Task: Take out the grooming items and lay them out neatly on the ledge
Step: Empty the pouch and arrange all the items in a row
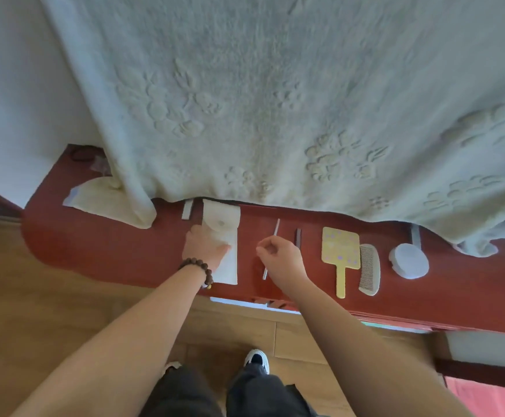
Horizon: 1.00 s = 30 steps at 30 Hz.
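Frame centre: the right hand [278, 257] pinches a thin metal tool [270, 251] on the red ledge [119, 251]; its long axis runs near-to-far. Left of it, the left hand [204, 246] presses flat on the white pouch [222, 236].

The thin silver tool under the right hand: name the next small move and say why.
Probably release the thin silver tool and withdraw the right hand: the tool seems to lie flat on the red ledge, roughly parallel to the yellow mirror and comb, while the left hand rests on the white pouch.
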Each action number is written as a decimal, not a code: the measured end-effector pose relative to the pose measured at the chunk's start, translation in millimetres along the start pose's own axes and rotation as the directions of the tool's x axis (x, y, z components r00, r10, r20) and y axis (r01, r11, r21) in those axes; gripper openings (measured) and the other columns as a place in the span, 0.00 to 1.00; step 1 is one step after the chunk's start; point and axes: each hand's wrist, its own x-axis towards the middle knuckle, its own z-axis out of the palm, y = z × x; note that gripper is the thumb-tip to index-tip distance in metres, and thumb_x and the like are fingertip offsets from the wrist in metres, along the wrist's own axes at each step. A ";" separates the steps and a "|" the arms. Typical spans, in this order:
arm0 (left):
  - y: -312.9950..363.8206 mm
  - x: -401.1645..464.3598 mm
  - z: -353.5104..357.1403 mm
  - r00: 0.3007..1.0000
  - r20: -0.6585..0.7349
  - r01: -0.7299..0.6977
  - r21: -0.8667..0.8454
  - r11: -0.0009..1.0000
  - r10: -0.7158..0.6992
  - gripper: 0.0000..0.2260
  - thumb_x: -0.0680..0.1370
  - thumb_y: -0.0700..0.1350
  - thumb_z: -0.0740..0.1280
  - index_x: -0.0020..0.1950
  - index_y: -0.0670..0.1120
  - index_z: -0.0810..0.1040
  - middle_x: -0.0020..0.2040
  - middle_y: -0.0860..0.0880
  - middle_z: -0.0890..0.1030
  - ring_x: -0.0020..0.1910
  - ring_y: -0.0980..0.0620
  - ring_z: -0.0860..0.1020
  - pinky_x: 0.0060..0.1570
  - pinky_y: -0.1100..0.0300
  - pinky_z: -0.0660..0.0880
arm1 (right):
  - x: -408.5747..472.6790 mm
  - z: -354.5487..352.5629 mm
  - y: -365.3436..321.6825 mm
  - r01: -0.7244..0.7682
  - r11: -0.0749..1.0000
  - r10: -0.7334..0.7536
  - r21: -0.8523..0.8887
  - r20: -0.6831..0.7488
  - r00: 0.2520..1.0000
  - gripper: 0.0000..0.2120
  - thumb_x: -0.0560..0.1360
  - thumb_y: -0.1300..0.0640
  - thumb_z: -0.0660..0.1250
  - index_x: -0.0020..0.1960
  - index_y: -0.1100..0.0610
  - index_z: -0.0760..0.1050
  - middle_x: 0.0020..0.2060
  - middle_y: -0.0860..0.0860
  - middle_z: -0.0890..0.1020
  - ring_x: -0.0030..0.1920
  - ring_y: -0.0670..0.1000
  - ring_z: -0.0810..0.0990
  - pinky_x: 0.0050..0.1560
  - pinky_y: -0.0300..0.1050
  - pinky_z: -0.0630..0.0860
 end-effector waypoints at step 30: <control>-22.5 -53.3 -136.3 0.796 0.405 0.035 -0.772 0.634 0.449 0.19 0.74 0.30 0.66 0.64 0.43 0.73 0.57 0.43 0.81 0.55 0.46 0.80 0.52 0.53 0.79 | 10.1 -10.6 -96.9 0.833 0.076 -0.974 -0.548 0.139 0.180 0.11 0.78 0.53 0.64 0.55 0.54 0.82 0.55 0.58 0.81 0.55 0.59 0.80 0.52 0.50 0.79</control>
